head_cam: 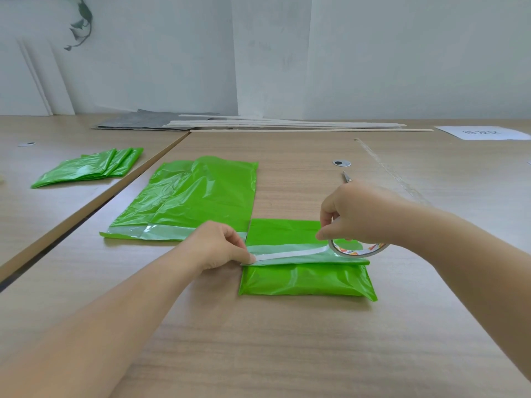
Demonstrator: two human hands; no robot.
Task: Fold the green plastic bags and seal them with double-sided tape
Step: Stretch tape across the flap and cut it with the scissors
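A folded green plastic bag [304,280] lies on the wooden table in front of me. A white strip of double-sided tape [290,254] runs across its pale flap. My left hand [221,245] presses the strip's left end down at the bag's left edge. My right hand [359,214] holds the tape roll [359,249] at the strip's right end, over the bag. A larger unfolded green bag [195,196] lies flat behind and to the left. A stack of folded green bags [92,168] sits on the neighbouring table, far left.
Scissors [347,176] lie behind my right hand, near a round cable grommet [341,162]. Thin wooden slats [287,124] and grey sheets [138,122] lie along the wall. A white paper [482,133] lies at the far right. A gap [86,211] separates the two tables.
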